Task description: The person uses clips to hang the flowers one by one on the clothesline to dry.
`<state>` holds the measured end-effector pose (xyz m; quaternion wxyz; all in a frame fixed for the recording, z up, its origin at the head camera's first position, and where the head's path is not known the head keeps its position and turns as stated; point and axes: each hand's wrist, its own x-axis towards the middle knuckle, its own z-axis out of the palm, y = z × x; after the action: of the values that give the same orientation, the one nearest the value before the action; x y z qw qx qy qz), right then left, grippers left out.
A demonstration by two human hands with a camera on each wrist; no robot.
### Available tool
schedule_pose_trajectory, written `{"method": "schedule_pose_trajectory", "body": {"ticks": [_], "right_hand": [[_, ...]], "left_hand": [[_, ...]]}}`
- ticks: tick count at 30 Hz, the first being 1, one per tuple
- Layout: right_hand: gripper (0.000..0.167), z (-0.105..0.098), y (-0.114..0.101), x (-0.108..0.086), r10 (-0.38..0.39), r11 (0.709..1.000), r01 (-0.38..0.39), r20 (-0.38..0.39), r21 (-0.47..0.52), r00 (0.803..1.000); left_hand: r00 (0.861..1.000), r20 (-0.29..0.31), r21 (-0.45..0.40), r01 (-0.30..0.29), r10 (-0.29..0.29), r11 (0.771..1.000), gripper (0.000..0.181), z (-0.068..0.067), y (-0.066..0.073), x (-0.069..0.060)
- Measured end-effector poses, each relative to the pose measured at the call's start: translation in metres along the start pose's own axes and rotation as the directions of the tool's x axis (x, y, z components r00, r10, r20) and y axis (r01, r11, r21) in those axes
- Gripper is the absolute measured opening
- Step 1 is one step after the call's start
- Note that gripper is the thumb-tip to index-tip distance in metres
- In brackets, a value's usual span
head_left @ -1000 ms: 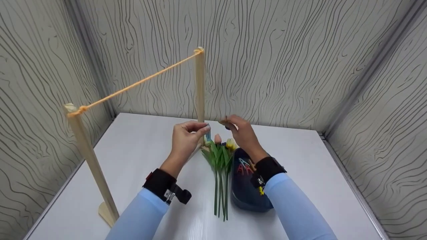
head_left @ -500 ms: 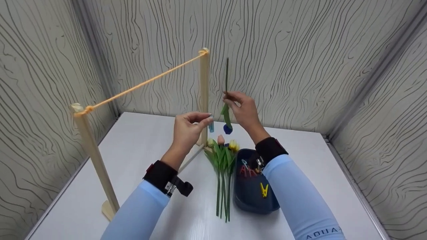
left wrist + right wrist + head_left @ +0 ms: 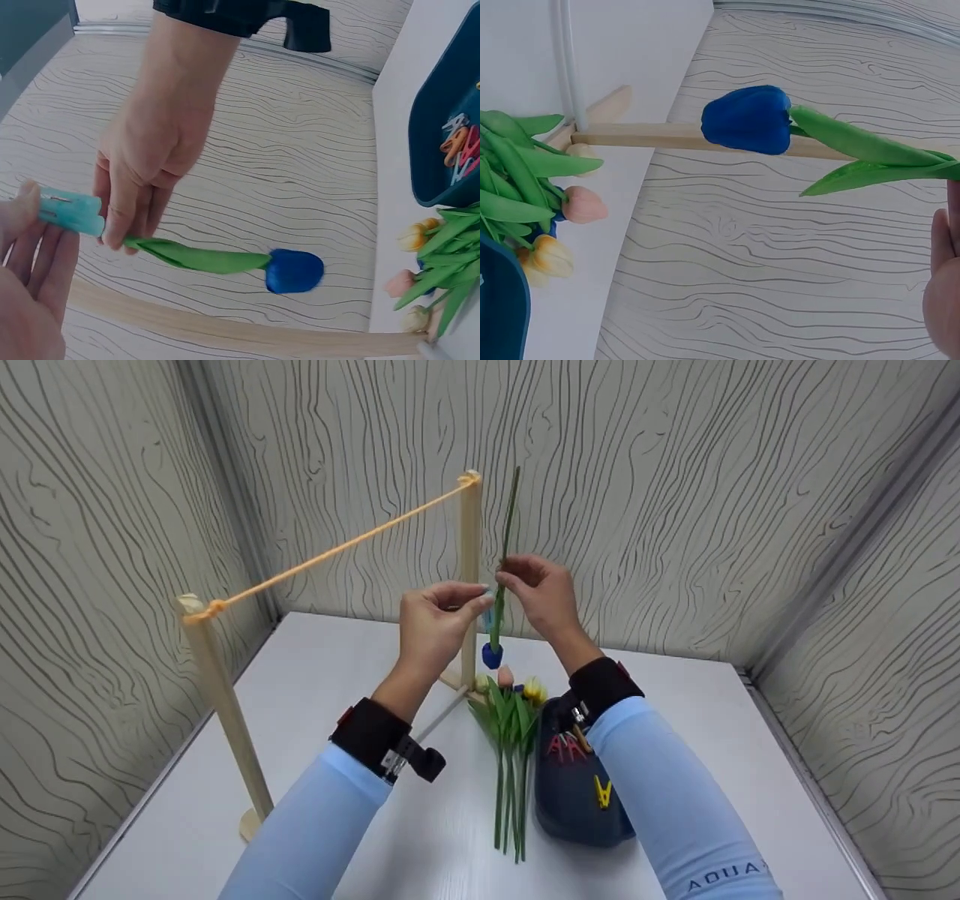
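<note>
My right hand [image 3: 546, 594] pinches the green stem of a blue tulip [image 3: 492, 655], which hangs bloom down with its stem pointing up. Beside it my left hand [image 3: 439, 626] holds a light blue clothespin [image 3: 71, 211] between thumb and fingers. In the left wrist view the clothespin's end lies close to the right fingertips; whether they touch I cannot tell. The right wrist view shows the blue bloom [image 3: 747, 120] and its leaves, with part of the right hand [image 3: 945, 292] at the edge.
An orange cord [image 3: 345, 546] runs between two wooden posts, the near one [image 3: 229, 712] at left and the far one [image 3: 469, 585] behind my hands. Several tulips [image 3: 511, 727] lie on the white table beside a dark blue bin [image 3: 577, 825] with red and yellow [image 3: 603, 793] clothespins.
The right hand has raised the blue tulip from near the table and brought it left. My left hand has risen with the clothespin, and the two hands are closer together.
</note>
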<state>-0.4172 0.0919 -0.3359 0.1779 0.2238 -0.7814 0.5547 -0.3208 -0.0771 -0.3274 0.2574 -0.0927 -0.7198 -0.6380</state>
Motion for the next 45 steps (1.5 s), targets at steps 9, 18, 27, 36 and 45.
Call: {"method": "schedule_pose_trajectory", "body": {"ticks": [9,18,27,36,45], "right_hand": [[0.025,0.006,-0.012,0.015,0.008,0.999,-0.005,-0.066,0.046,0.998],[0.020,0.019,-0.025,0.031,-0.089,0.992,0.098,-0.109,0.080,0.990],[0.020,0.028,-0.034,0.036,-0.012,0.992,0.024,-0.096,0.126,0.995],[0.023,0.030,-0.040,0.042,0.062,0.979,-0.048,-0.069,0.197,0.996],[0.022,0.035,-0.042,0.044,0.051,0.975,-0.035,-0.072,0.219,0.996]], "left_hand": [[0.989,-0.103,0.016,-0.104,0.105,0.994,0.017,0.000,0.061,0.038],[0.977,-0.202,0.128,-0.036,0.062,0.991,0.018,0.000,0.114,0.086],[0.965,-0.256,0.191,0.104,-0.053,0.976,0.018,-0.007,0.116,0.113],[0.958,-0.277,0.209,0.140,-0.079,0.968,0.017,-0.010,0.110,0.122],[0.959,-0.253,0.234,0.190,-0.129,0.954,0.016,-0.004,0.114,0.126]]}}
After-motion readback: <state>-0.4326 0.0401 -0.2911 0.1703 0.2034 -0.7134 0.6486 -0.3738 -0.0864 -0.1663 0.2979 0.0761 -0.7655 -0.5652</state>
